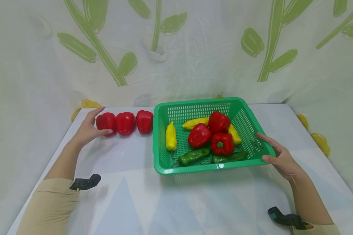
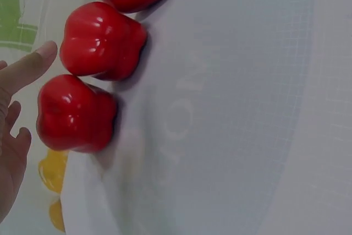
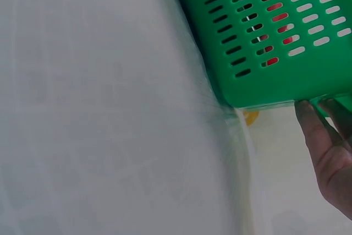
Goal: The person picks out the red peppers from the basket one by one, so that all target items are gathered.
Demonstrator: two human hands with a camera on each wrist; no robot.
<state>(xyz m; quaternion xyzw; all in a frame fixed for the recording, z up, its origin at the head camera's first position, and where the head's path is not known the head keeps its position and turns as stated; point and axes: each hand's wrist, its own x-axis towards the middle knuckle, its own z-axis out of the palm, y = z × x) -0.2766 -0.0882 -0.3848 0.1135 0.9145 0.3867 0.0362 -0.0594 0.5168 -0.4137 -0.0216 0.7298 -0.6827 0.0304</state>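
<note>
Three red bell peppers stand in a row at the back left of the table: the leftmost [image 1: 106,124], the middle one [image 1: 125,123] and a third [image 1: 144,121]. My left hand [image 1: 86,129] is at the leftmost one, thumb in front and fingers spread; in the left wrist view the fingers look straight and not wrapped round it. My right hand [image 1: 282,160] grips the rim of a green plastic basket [image 1: 200,169] at its right end, also seen in the right wrist view. Inside lie three red bell peppers [image 1: 199,135], several long yellow peppers [image 1: 171,136] and two green peppers [image 1: 194,156].
The white table [image 1: 129,202] has a pale blue triangle pattern. Behind it hangs a white curtain [image 1: 194,71] with green leaf prints. Yellow printed shapes [image 1: 320,143] show along the table's edges.
</note>
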